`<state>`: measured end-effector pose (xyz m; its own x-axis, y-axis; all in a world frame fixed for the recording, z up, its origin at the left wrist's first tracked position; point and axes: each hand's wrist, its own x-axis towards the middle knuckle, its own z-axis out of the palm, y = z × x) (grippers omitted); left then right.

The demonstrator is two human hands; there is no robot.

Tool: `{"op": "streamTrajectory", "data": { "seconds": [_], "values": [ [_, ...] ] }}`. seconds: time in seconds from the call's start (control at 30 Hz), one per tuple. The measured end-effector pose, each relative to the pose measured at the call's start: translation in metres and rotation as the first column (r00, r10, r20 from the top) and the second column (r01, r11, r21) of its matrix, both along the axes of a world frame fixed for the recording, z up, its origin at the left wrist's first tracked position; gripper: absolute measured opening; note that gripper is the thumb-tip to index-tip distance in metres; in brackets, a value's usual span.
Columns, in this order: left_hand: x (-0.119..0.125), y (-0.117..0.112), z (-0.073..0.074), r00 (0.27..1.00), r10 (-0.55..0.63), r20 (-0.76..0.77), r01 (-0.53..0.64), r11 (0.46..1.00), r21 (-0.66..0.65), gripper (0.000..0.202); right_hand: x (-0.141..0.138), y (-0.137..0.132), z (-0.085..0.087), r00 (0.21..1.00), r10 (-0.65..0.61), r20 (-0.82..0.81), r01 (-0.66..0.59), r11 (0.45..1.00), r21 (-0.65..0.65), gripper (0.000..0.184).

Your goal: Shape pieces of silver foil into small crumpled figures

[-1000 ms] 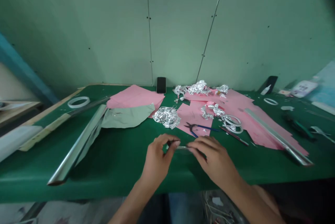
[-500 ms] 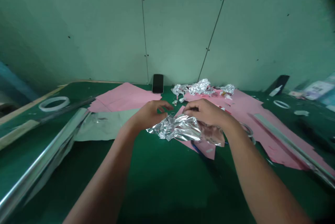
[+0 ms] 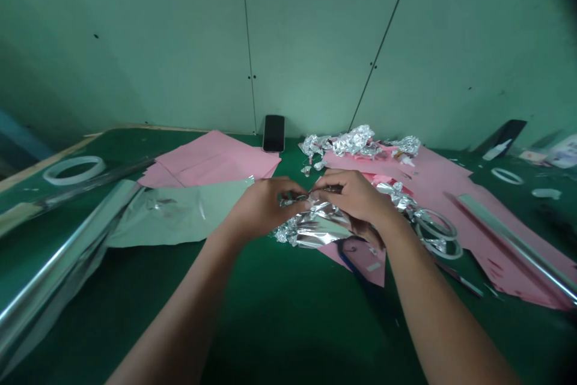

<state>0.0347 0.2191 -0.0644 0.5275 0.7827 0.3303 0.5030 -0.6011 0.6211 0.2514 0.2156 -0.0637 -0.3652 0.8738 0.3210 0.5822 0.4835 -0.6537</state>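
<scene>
A crumpled piece of aluminium foil lies under both my hands at the middle of the green table. My left hand pinches the foil's upper edge, its fingertips meeting those of the other hand. My right hand grips the foil from the right, fingers curled over the top. The palms hide part of the foil. Beneath it, a small pink paper piece and the dark blue handle of what looks like scissors stick out.
Pink sheets and a flat foil sheet lie left, near a foil roll. A phone leans on the wall. Crumpled foil scraps, tape rings and a second roll are at the right.
My hands have come together, and the left fingertips now meet the right ones on the foil. The view has shifted slightly, showing more of the tape rings at the right.
</scene>
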Motion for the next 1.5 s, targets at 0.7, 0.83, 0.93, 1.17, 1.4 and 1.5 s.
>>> {"op": "streamTrajectory", "data": {
  "seconds": [0.7, 0.83, 0.93, 1.17, 1.4, 1.5],
  "values": [
    [0.001, 0.004, -0.010, 1.000, 0.030, 0.006, -0.031, 0.996, 0.080, 0.009, -0.016, -0.019, -0.004, 0.902, -0.204, 0.381, -0.065, 0.808, 0.586, 0.009],
    [0.001, 0.002, -0.005, 0.959, 0.248, 0.135, -0.260, 0.962, 0.081, 0.013, -0.033, -0.031, -0.002, 0.924, -0.353, 0.149, 0.130, 0.655, 0.745, 0.015],
    [0.001, -0.002, 0.001, 0.841, 0.446, 0.307, -0.470, 0.882, 0.008, 0.016, -0.047, -0.036, -0.007, 0.941, -0.333, 0.053, 0.208, 0.698, 0.686, 0.016],
    [0.004, -0.007, 0.001, 0.756, 0.457, 0.469, -0.325, 0.884, -0.336, 0.022, -0.047, -0.019, -0.023, 0.913, -0.368, -0.178, 0.399, 0.895, 0.198, 0.040],
    [0.008, -0.007, -0.009, 0.761, 0.321, 0.564, -0.070, 0.905, -0.420, 0.025, -0.031, -0.008, -0.019, 0.796, -0.257, -0.548, 0.115, 0.953, -0.279, 0.027],
    [0.009, -0.007, -0.008, 0.758, 0.314, 0.571, -0.027, 0.891, -0.454, 0.025, -0.024, -0.006, -0.018, 0.774, -0.262, -0.577, 0.103, 0.951, -0.293, 0.023]
  ]
}}
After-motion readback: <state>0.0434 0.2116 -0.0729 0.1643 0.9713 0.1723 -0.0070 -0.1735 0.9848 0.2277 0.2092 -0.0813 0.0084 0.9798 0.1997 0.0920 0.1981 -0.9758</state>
